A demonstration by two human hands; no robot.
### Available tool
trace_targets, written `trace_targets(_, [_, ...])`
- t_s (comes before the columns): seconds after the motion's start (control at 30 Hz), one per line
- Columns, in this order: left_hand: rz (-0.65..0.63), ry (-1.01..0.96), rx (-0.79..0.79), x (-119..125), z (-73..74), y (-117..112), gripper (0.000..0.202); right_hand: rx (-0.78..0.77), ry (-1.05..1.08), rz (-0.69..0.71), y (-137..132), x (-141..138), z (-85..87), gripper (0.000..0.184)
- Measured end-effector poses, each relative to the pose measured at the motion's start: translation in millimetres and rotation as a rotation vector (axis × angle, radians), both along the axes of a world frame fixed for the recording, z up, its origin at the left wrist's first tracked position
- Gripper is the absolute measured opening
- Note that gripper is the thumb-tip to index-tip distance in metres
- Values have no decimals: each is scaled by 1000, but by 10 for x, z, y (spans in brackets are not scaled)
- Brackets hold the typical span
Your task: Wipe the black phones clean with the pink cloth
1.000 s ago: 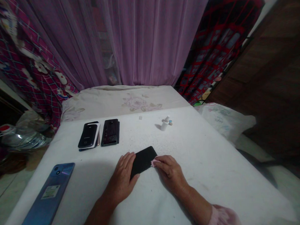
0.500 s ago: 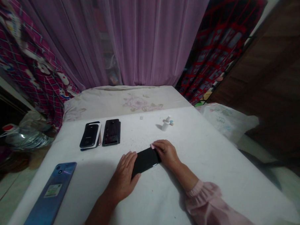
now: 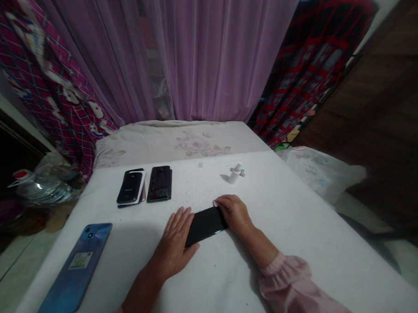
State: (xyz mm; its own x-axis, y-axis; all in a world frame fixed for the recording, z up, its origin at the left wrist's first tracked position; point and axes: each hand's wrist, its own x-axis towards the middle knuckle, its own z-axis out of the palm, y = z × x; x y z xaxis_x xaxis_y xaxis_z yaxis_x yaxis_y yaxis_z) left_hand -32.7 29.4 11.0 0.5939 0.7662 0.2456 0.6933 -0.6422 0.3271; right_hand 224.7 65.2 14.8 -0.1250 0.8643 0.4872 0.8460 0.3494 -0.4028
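A black smartphone [image 3: 207, 226] lies slantwise on the white cloth, its dark glossy face up. Across its left end rests my left hand [image 3: 173, 241], fingers along the far edge and thumb at the near edge, holding it. My right hand [image 3: 235, 215] is at the phone's right end, fingertips pinched around a small pale pink piece [image 3: 215, 203] that mostly hides behind them; its kind is unclear. Beyond the right hand stands a small white spray bottle [image 3: 234, 174], with a little blue-and-white item [image 3: 243, 172] beside it.
A blue phone [image 3: 77, 268] with a label lies back up at the left. Farther off are a stack of phones [image 3: 130, 187] and a dark phone pair [image 3: 159, 184]. A small pale square [image 3: 200, 165] sits near the fold of the white cloth [image 3: 303, 244]. Purple curtains [image 3: 204, 55] hang behind.
The view has shifted slightly, so everything sits a little farther right. Less of the pink piece shows at my right fingertips. Both hands stay at the phone.
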Motion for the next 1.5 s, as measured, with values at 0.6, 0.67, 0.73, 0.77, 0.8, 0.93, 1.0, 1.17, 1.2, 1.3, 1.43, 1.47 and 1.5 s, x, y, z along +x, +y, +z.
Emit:
trace_targets(0.6, [93,31,-14,-221,-38,36,65,63,66,323,-375,-804,171,20])
trace_targets(0.67, [96,29,-16,-223,-42,36,66,55,83,375,-498,-743,183,22])
trace_targets(0.73, [101,26,-21,-221,-45,36,66,58,97,358,-581,-542,175,23])
trace_targets(0.77, [103,24,-24,-218,-47,36,66,62,105,318,-601,-414,166,25])
trace_targets(0.8, [103,21,-26,-215,-48,38,66,81,111,264,-608,-286,155,27])
trace_targets(0.93, [104,19,-27,-195,-43,47,65,135,121,97,-570,-62,121,25])
trace_targets(1.0, [106,27,-26,-188,-36,50,65,132,123,121,-561,-207,120,24])
trace_targets(1.17, [96,38,-12,-192,-27,47,65,84,129,317,-653,-743,159,23])
trace_targets(1.2, [95,35,-9,-194,-29,46,64,74,128,336,-677,-759,167,23])
trace_targets(1.3, [94,24,-13,-199,-39,45,65,66,119,306,-727,-539,176,22])
trace_targets(1.43, [93,18,-26,-192,-52,51,67,91,95,160,-731,-89,173,20])
trace_targets(1.47, [95,18,-27,-188,-52,52,66,98,91,143,-726,-51,172,20])
trace_targets(1.5, [99,19,-26,-185,-50,52,66,104,89,139,-721,-61,171,20])
